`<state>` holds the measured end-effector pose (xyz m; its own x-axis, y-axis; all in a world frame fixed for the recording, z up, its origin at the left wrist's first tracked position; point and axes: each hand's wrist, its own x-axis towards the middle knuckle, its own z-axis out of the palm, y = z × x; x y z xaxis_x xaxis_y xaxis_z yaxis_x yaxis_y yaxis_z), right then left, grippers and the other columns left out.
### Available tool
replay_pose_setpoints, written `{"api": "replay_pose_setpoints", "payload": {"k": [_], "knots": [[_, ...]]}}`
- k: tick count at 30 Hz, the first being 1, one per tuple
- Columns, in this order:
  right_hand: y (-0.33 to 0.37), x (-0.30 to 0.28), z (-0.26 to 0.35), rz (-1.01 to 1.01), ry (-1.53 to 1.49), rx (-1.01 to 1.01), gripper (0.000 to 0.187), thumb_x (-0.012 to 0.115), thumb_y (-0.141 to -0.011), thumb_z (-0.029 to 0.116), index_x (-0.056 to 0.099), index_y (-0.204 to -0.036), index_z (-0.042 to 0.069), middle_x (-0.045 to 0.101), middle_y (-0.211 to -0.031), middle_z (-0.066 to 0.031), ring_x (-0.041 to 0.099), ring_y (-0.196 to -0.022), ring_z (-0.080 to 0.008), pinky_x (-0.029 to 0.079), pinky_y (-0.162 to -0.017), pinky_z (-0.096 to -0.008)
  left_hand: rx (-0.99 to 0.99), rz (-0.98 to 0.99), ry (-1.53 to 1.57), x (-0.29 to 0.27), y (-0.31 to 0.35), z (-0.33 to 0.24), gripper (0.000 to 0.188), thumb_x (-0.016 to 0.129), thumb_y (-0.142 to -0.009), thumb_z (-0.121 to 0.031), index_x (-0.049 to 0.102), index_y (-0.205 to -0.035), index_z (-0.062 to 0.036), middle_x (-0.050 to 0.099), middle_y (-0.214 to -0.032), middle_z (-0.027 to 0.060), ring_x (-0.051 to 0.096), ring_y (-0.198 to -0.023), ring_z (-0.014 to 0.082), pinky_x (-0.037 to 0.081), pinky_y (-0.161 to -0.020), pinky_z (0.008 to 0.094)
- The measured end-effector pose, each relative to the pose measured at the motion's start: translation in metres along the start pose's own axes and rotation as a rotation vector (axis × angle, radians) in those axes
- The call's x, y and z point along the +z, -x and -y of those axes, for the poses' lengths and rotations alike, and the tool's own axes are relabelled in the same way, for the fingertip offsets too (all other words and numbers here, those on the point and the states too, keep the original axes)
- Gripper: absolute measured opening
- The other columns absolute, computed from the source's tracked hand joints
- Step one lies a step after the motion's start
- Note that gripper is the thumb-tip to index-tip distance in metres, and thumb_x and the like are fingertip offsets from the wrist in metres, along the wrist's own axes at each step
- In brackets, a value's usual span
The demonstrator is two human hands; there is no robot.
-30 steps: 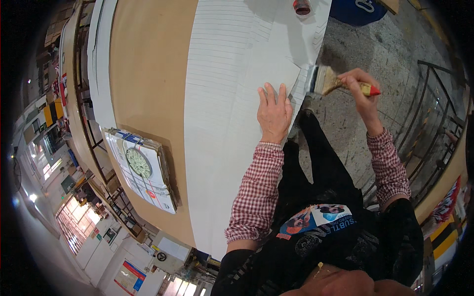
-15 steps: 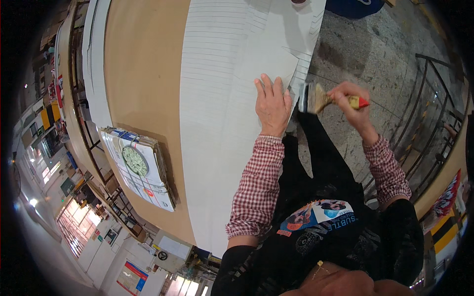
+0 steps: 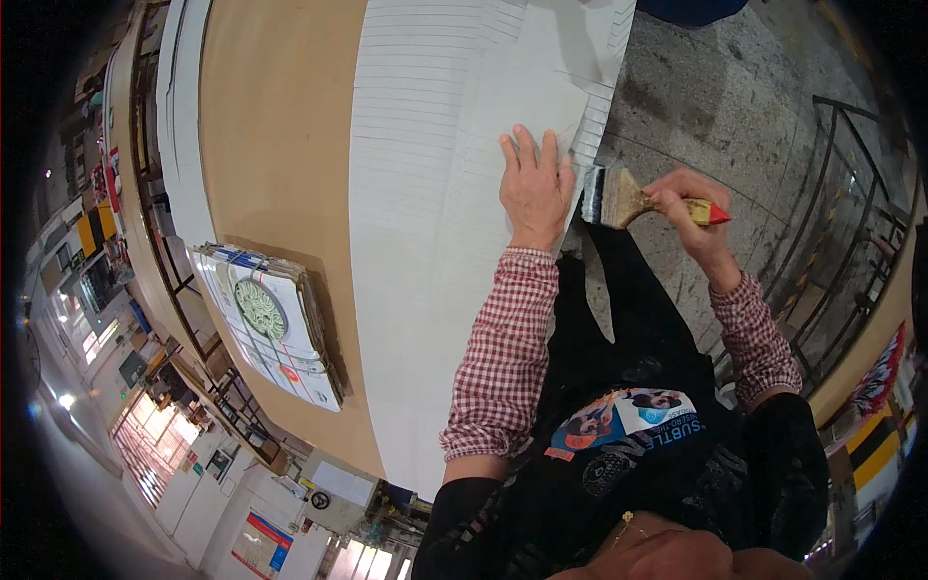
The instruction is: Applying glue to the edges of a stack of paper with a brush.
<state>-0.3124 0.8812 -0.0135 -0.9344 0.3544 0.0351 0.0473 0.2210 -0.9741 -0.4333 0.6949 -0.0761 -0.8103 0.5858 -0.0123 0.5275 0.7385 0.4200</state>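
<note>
Paintbrush (image 3: 628, 198), wide, dark-tipped, is gripped by right hand (image 3: 687, 184); left hand (image 3: 537, 197) lies flat.

Shows red-and-white checks on the sleeves (image 3: 503, 338), yellow tipped with red on the brush handle (image 3: 702, 210). Runs dark-lined white across the paper (image 3: 416, 116), tan on the tabletop (image 3: 280, 116), seemingly whitish at the bristle ends (image 3: 592, 197).

Left hand (image 3: 535, 198) flat on white sheets (image 3: 416, 251), centre of frame, fingers pointing up. Right hand (image 3: 691, 215), right of centre, gripping wide brush (image 3: 623, 199) by red-tipped handle; brush head points left, just beside sheets' edge, contact unclear. Tan worktop (image 3: 275, 126) upper left. Tied bundle (image 3: 300, 362) on it, left of centre. Grey floor (image 3: 681, 111) upper right.
</note>
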Motion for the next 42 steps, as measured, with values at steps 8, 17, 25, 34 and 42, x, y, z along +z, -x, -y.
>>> {"api": "replay_pose_setpoints", "payload": {"k": [8,17,25,34,42], "knots": [[-0.005,-0.012,0.004,-0.130,0.129,-0.050,0.018,0.057,-0.085,0.012,0.065,-0.077,-0.001,0.067,-0.078,-0.0086,0.061,-0.068,-0.0132,0.049,-0.062,-0.0273,-0.111,0.020,-0.142,0.003,0.072,0.007,0.075,0.063,-0.085,-0.038,0.031,-0.144,-0.0028,0.014,-0.149,0.0332,0.014,-0.138,0.0505,0.022,-0.109,0.0556],[-0.044,-0.024,-0.018,-0.206,0.161,-0.167,0.016,0.057,-0.089,0.013,0.065,-0.084,-0.001,0.068,-0.080,-0.0057,0.065,-0.076,-0.0114,0.052,-0.068,-0.0266,0.015,0.043,-0.149,-0.012,0.065,0.015,0.061,0.058,-0.086,-0.033,0.043,-0.140,-0.0102,0.032,-0.140,0.0361,0.033,-0.128,0.0539,0.034,-0.103,0.0535],[0.019,0.016,0.000,-0.004,0.073,-0.032,0.017,0.059,-0.088,0.013,0.065,-0.080,0.000,0.067,-0.078,-0.0074,0.061,-0.067,-0.0111,0.049,-0.059,-0.0263,0.065,0.058,-0.143,-0.016,0.064,0.025,0.054,0.055,-0.087,-0.030,0.048,-0.136,-0.0089,0.037,-0.135,0.0379,0.038,-0.121,0.0554,0.043,-0.096,0.0506],[0.017,0.029,0.004,-0.107,0.144,-0.059,0.016,0.057,-0.087,0.009,0.065,-0.078,-0.001,0.067,-0.078,-0.0080,0.061,-0.066,-0.0123,0.048,-0.059,-0.0262,0.095,-0.004,-0.188,-0.017,0.057,0.023,0.042,0.043,-0.094,-0.028,0.054,-0.131,-0.0128,0.046,-0.128,0.0355,0.048,-0.116,0.0520,0.053,-0.081,0.0448],[0.018,0.031,0.010,-0.174,0.100,-0.063,0.014,0.058,-0.085,0.009,0.065,-0.078,-0.002,0.066,-0.078,-0.0087,0.061,-0.065,-0.0130,0.048,-0.059,-0.0256,0.096,-0.027,-0.186,-0.016,0.058,0.023,0.041,0.045,-0.093,-0.027,0.054,-0.130,-0.0138,0.046,-0.128,0.0338,0.049,-0.115,0.0500,0.053,-0.080,0.0450]]}}
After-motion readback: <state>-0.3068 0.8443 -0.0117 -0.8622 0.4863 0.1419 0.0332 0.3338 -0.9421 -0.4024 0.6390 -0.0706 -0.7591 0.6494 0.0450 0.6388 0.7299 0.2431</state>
